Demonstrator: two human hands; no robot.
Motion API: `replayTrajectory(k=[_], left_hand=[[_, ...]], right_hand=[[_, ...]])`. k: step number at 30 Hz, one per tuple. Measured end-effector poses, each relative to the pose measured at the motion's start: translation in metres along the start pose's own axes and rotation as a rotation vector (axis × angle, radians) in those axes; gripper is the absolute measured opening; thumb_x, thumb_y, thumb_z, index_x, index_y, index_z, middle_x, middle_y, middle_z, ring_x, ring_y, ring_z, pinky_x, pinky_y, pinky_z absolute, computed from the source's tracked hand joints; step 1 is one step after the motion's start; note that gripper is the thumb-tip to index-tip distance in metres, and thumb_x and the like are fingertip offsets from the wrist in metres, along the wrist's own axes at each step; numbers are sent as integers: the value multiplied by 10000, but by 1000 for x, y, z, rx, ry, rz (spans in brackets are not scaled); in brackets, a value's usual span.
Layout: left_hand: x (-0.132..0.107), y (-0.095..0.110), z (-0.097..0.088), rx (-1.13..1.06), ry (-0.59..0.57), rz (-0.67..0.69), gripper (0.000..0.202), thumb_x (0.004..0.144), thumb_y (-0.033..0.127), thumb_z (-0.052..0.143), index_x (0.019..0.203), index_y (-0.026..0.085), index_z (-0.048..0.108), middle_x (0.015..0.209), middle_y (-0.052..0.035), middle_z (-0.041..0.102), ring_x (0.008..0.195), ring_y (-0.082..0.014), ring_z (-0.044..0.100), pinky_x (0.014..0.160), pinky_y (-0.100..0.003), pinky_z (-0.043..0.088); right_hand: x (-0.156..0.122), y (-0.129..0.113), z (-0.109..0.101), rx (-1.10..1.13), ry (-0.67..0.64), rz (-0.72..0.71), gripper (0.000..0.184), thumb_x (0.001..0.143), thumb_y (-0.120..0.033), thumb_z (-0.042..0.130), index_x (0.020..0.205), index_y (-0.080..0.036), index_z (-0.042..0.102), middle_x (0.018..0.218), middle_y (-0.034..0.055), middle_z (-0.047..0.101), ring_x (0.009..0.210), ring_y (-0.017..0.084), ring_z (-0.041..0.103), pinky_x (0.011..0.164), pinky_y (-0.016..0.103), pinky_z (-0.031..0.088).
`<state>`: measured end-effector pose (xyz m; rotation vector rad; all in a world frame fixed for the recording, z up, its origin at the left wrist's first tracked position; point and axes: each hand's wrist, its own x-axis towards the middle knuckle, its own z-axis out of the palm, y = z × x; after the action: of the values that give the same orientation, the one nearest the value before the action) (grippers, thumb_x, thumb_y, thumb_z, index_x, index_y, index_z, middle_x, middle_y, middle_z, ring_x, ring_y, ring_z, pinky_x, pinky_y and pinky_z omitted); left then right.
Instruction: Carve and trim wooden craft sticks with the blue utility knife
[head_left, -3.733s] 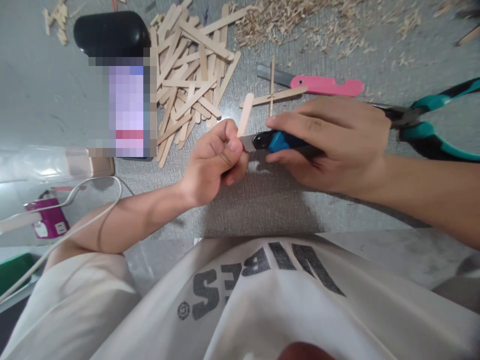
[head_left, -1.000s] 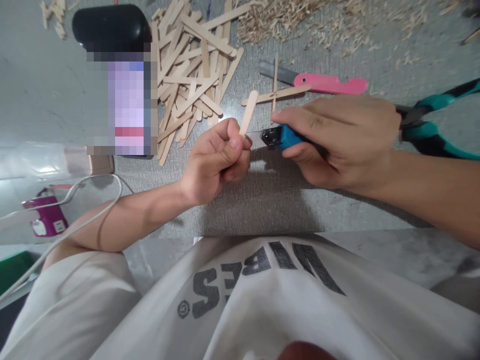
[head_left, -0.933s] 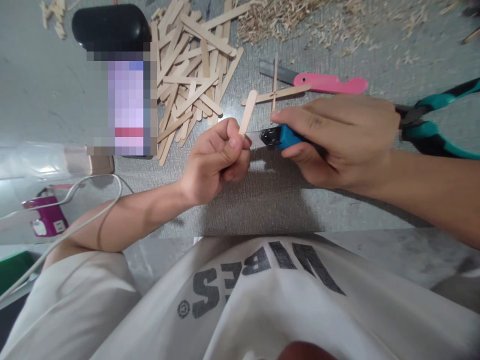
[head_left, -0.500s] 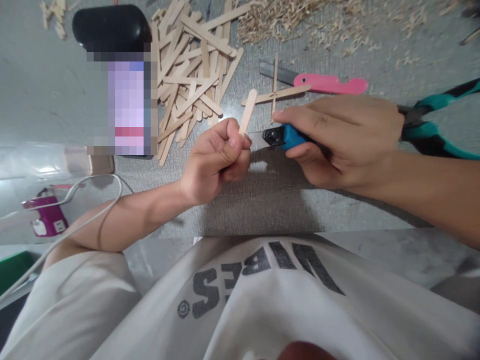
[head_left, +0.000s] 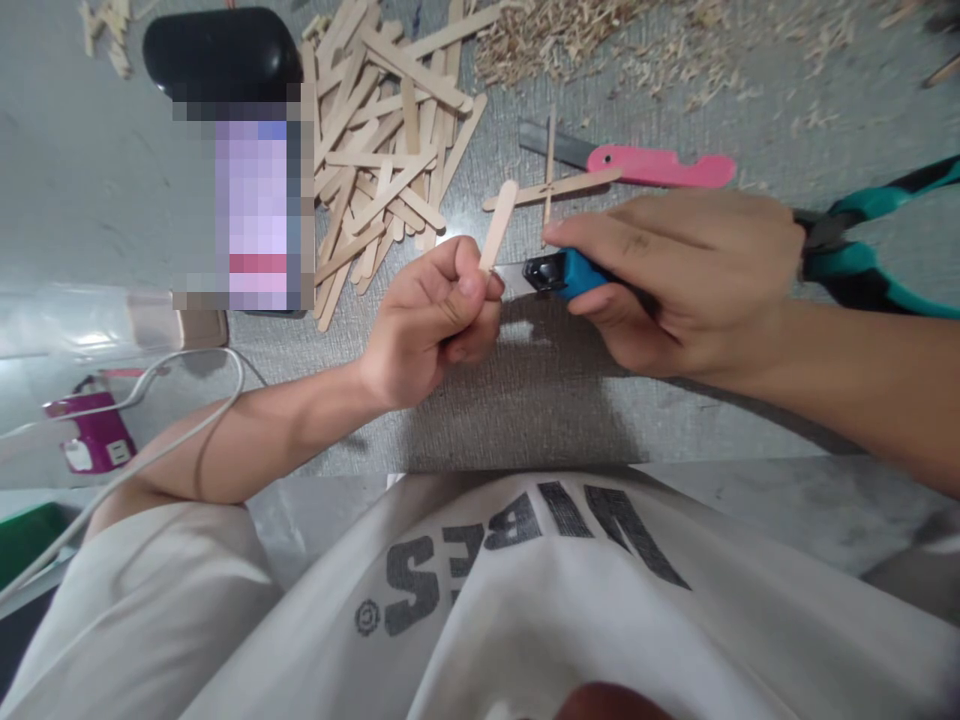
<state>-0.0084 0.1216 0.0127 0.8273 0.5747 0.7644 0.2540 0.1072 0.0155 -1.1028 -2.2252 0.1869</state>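
My left hand (head_left: 431, 320) is closed in a pinch on a wooden craft stick (head_left: 498, 224), which stands nearly upright out of my thumb and forefinger. My right hand (head_left: 682, 275) is wrapped round a blue and black utility knife (head_left: 564, 275). The knife's metal blade points left and meets the stick just above my left fingertips. Both hands hover over the grey table (head_left: 525, 390).
A heap of craft sticks (head_left: 382, 150) lies behind my left hand, with wood shavings (head_left: 637, 40) at the back. A stick cross (head_left: 551, 185), a pink knife (head_left: 645, 165) and teal-handled pliers (head_left: 870, 260) lie behind my right hand. A black object (head_left: 221, 55) and white cable (head_left: 150, 420) are on the left.
Since 3.7 s ago the knife has drawn back a little to the right, showing more blade. Over the last second both hands have stayed almost still.
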Motion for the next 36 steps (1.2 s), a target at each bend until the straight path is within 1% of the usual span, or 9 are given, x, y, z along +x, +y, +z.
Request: replayTrajectory(k=[2,4,9,15,20,23,26,31,36], left_hand=[[0,2,1,10,-4,-6,476,1109,659,805,968,254,600,570,98,464,429,-71,346,453,-235,347],[0,3,1,24,-11,-17,486,1100,671,812,967,256,596,566,99,472,428,-70,347,457,-233,351],[0,2,-1,31,-28,-17,472,1105,660,809,984,258,594,569,105,459,431,-68,358,471,-234,366],[0,2,0,31,-37,-8,470,1119,664,790,993,254,598,568,103,470,433,-68,387,484,-226,373],[0,4,-2,13,-72,-21,462,1114,652,798,988,257,595,572,93,501,438,-76,399,484,-235,371],[0,2,-5,24,-65,-29,461,1120,669,783,1008,258,608,596,89,522,450,-82,432,500,-239,400],[1,0,-7,26,-73,-50,464,1120,680,781,1035,261,601,666,76,570,480,-83,484,510,-245,426],[0,-1,-10,41,-118,-52,466,1129,677,779,1034,265,583,664,85,571,453,-74,482,478,-227,360],[-1,-5,-11,53,-117,-40,516,1109,721,792,1017,274,552,663,89,577,435,-83,499,457,-226,362]], right_hand=[[0,0,1,7,-20,6,684,1271,-698,295,1586,-329,777,930,19,745,890,219,800,842,374,570],[2,1,1,-3,-15,-22,663,1274,-689,300,1582,-329,764,915,11,728,850,205,776,799,360,541],[7,0,2,-24,107,-148,545,1287,-587,374,1498,-264,760,844,-6,662,711,173,643,678,339,414],[0,-3,2,-21,-38,17,750,1265,-721,222,1570,-305,767,917,41,718,849,235,751,804,386,505],[3,-5,0,-96,-48,28,827,1259,-738,155,1482,-292,814,858,43,703,787,219,723,730,369,508],[5,-4,-1,-74,2,-4,776,1270,-721,210,1453,-283,823,834,35,687,751,210,721,709,365,503],[4,-2,-1,-52,-2,-36,710,1275,-694,260,1528,-302,794,858,25,705,782,213,755,740,373,530],[-3,2,2,-69,-29,-5,713,1270,-716,233,1551,-342,771,896,19,755,812,205,774,751,367,544],[0,-2,2,-61,13,-68,576,1285,-644,326,1589,-356,720,986,-8,806,817,187,768,748,359,501]])
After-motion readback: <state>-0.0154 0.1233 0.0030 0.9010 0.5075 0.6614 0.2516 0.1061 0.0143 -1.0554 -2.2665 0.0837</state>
